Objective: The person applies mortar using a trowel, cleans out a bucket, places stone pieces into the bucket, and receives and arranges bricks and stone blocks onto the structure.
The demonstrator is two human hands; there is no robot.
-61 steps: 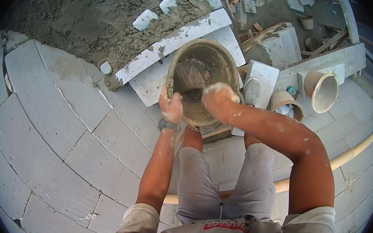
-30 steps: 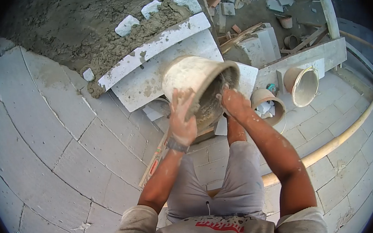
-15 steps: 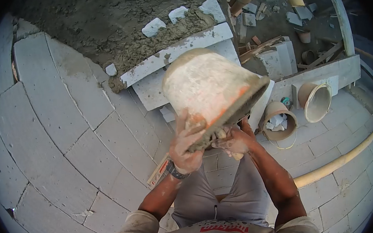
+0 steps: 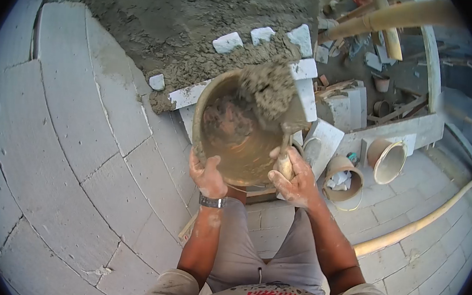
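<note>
Just ahead of the grey trousers (image 4: 236,237), a mortar-smeared bucket (image 4: 198,126) is being held at its near left rim by the left hand (image 4: 208,177), thumb parted from fingers, while the wooden handle of a trowel (image 4: 285,165) is being gripped in the wrapped right hand (image 4: 297,178). A heap of wet mortar (image 4: 270,91) is being carried on the trowel over the bucket's far right side. Farther off, white chunks (image 4: 338,181) are being held in a second bucket (image 4: 339,163) to the right, and white stone pieces (image 4: 228,43) are being bordered by grey mortar bed (image 4: 164,6).
</note>
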